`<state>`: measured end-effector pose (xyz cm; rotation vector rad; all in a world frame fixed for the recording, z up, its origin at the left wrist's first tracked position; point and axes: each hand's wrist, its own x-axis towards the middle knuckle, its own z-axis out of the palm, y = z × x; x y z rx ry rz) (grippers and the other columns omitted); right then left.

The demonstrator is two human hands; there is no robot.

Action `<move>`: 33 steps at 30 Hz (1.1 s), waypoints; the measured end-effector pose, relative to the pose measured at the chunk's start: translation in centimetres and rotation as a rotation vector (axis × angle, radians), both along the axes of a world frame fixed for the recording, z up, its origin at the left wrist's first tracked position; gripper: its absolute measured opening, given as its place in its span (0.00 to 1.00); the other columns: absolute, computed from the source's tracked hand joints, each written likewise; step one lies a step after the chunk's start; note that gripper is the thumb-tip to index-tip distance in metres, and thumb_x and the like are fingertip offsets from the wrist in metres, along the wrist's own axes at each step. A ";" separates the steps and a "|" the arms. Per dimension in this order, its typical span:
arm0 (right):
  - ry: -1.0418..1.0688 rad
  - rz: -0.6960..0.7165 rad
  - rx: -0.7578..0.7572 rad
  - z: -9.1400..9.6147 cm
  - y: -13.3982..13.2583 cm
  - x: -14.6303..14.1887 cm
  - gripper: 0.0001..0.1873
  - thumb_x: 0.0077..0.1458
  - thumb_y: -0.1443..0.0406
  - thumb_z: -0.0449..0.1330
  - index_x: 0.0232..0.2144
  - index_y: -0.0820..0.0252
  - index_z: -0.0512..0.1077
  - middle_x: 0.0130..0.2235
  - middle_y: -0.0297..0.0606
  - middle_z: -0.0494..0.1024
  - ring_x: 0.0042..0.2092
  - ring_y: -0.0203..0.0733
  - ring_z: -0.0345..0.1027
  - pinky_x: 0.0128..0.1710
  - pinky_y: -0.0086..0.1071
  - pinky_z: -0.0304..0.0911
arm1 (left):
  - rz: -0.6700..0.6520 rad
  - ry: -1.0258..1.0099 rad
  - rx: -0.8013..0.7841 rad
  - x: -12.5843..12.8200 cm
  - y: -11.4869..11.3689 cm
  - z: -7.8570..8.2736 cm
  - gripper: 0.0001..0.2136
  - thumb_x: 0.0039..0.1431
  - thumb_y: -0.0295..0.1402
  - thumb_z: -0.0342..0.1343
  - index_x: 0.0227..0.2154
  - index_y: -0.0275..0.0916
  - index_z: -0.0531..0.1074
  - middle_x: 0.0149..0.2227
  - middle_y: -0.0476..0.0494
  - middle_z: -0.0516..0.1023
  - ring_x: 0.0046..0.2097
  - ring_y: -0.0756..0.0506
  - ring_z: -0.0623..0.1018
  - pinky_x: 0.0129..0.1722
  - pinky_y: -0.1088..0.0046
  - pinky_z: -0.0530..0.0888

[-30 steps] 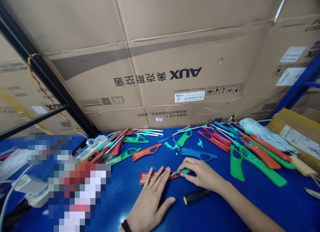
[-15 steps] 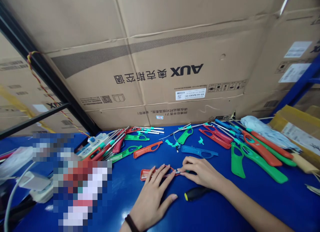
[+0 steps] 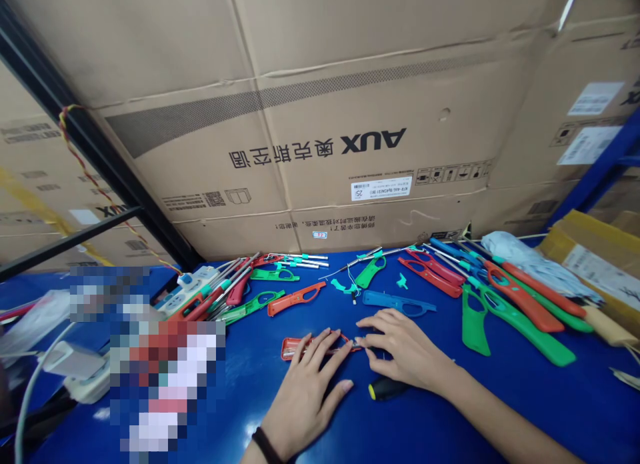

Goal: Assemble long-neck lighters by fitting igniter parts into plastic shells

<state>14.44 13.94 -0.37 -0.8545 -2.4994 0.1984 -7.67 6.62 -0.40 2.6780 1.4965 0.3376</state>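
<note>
Left hand (image 3: pixel 311 383) spread over one red casing (image 3: pixel 289 349); right hand (image 3: pixel 407 347) at end (grip unclear); one black handle (image 3: pixel 386 389).

left wrist (image 3: pixel 281 427): narrow black band (image 3: pixel 267 446) (plain, softly rounded) | right forearm (image 3: pixel 495 417): bare

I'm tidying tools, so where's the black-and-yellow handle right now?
In the head view, the black-and-yellow handle lies on the blue tabletop, right of the left hand and just below the right hand, which partly covers it.
</note>
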 end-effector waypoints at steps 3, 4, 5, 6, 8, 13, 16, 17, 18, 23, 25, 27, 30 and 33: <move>0.028 -0.017 -0.025 0.2 -0.1 0.1 0.10 0.51 0.67 0.58 0.35 0.50 0.77 0.47 0.33 0.76 0.47 0.43 0.66 0.50 0.39 0.56 | -0.002 -0.003 0.015 0.0 0.0 0.0 0.24 0.66 0.40 0.43 0.63 0.50 0.48 0.64 0.46 0.57 0.63 0.40 0.59 0.59 0.50 0.61; 0.037 -0.018 -0.039 0.3 -0.1 0.1 0.11 0.52 0.67 0.58 0.35 0.50 0.78 0.47 0.33 0.76 0.47 0.43 0.66 0.50 0.39 0.56 | -0.002 -0.004 0.022 0.0 0.0 0.0 0.24 0.66 0.40 0.44 0.63 0.50 0.48 0.64 0.46 0.56 0.63 0.40 0.59 0.59 0.50 0.61; 0.047 -0.017 -0.055 0.4 -0.1 0.2 0.11 0.53 0.67 0.57 0.36 0.49 0.77 0.46 0.33 0.76 0.47 0.42 0.66 0.50 0.38 0.56 | -0.002 -0.004 0.026 0.0 -0.1 0.0 0.24 0.66 0.39 0.44 0.63 0.50 0.48 0.64 0.46 0.56 0.63 0.40 0.59 0.59 0.51 0.61; 0.059 -0.018 -0.068 0.6 0.0 0.2 0.10 0.54 0.66 0.57 0.36 0.49 0.77 0.46 0.33 0.76 0.47 0.41 0.66 0.50 0.38 0.56 | -0.002 -0.001 0.028 0.0 -0.1 0.0 0.24 0.66 0.39 0.44 0.63 0.50 0.47 0.64 0.46 0.56 0.63 0.40 0.59 0.59 0.51 0.61; 0.090 -0.025 -0.085 0.8 0.1 0.4 0.10 0.55 0.66 0.57 0.37 0.49 0.77 0.45 0.33 0.76 0.46 0.41 0.66 0.50 0.38 0.56 | 0.001 0.010 0.024 0.0 -0.1 0.0 0.25 0.66 0.39 0.43 0.63 0.50 0.45 0.64 0.46 0.55 0.63 0.40 0.58 0.60 0.51 0.61; 0.178 -0.043 -0.078 1.0 0.5 0.8 0.07 0.55 0.67 0.57 0.33 0.53 0.76 0.40 0.34 0.77 0.43 0.40 0.68 0.48 0.38 0.57 | 0.004 0.023 0.035 0.0 -0.3 0.2 0.26 0.66 0.39 0.42 0.64 0.49 0.42 0.65 0.45 0.54 0.64 0.41 0.57 0.61 0.51 0.57; 0.199 -0.031 -0.071 1.0 0.6 0.8 0.06 0.54 0.67 0.58 0.30 0.54 0.75 0.38 0.35 0.77 0.42 0.40 0.68 0.47 0.38 0.57 | 0.022 0.022 0.049 0.0 -0.3 0.2 0.26 0.66 0.39 0.42 0.64 0.47 0.41 0.65 0.45 0.54 0.64 0.41 0.57 0.62 0.50 0.55; 0.195 -0.019 -0.074 1.0 0.6 0.8 0.06 0.55 0.67 0.58 0.30 0.54 0.75 0.38 0.35 0.77 0.42 0.40 0.68 0.47 0.38 0.56 | 0.022 0.023 0.047 0.0 -0.3 0.3 0.26 0.66 0.39 0.42 0.64 0.47 0.41 0.65 0.45 0.54 0.64 0.41 0.56 0.62 0.49 0.55; 0.186 -0.004 -0.080 0.9 0.6 0.7 0.06 0.55 0.67 0.58 0.31 0.54 0.75 0.38 0.35 0.77 0.42 0.40 0.68 0.47 0.38 0.56 | 0.017 0.024 0.042 0.0 -0.3 0.3 0.26 0.66 0.39 0.42 0.64 0.47 0.41 0.65 0.45 0.54 0.64 0.41 0.56 0.62 0.48 0.54; 0.098 0.060 -0.155 0.3 0.6 0.3 0.08 0.59 0.65 0.56 0.40 0.52 0.74 0.40 0.34 0.78 0.43 0.39 0.68 0.48 0.36 0.56 | -0.007 0.000 -0.004 0.1 -0.2 0.5 0.26 0.66 0.39 0.43 0.64 0.48 0.43 0.64 0.44 0.55 0.64 0.40 0.58 0.61 0.47 0.54; 0.073 0.060 -0.165 0.0 0.8 0.2 0.09 0.60 0.64 0.55 0.42 0.52 0.74 0.40 0.35 0.78 0.44 0.38 0.69 0.49 0.36 0.56 | -0.006 -0.022 -0.017 0.0 -0.2 0.5 0.25 0.66 0.39 0.43 0.63 0.49 0.46 0.64 0.44 0.56 0.63 0.40 0.59 0.61 0.49 0.57; 0.046 0.054 -0.150 -0.2 0.9 0.2 0.10 0.61 0.65 0.54 0.42 0.52 0.74 0.41 0.35 0.79 0.44 0.38 0.69 0.48 0.34 0.57 | -0.011 -0.044 -0.024 0.0 -0.2 0.5 0.24 0.66 0.38 0.44 0.63 0.49 0.49 0.63 0.44 0.58 0.63 0.41 0.60 0.60 0.51 0.59; -0.008 0.045 -0.110 -0.3 1.1 0.0 0.10 0.60 0.66 0.56 0.39 0.52 0.76 0.41 0.34 0.79 0.43 0.38 0.69 0.46 0.33 0.59 | -0.005 -0.060 -0.045 0.0 -0.1 0.5 0.23 0.66 0.38 0.44 0.62 0.50 0.50 0.63 0.45 0.58 0.62 0.41 0.60 0.59 0.51 0.60; -0.057 0.036 -0.091 -0.2 1.1 -0.2 0.10 0.59 0.68 0.57 0.37 0.52 0.77 0.40 0.34 0.79 0.42 0.39 0.70 0.45 0.34 0.59 | 0.007 -0.074 -0.067 0.0 0.0 0.6 0.22 0.66 0.39 0.44 0.62 0.51 0.51 0.63 0.45 0.58 0.62 0.41 0.61 0.59 0.51 0.60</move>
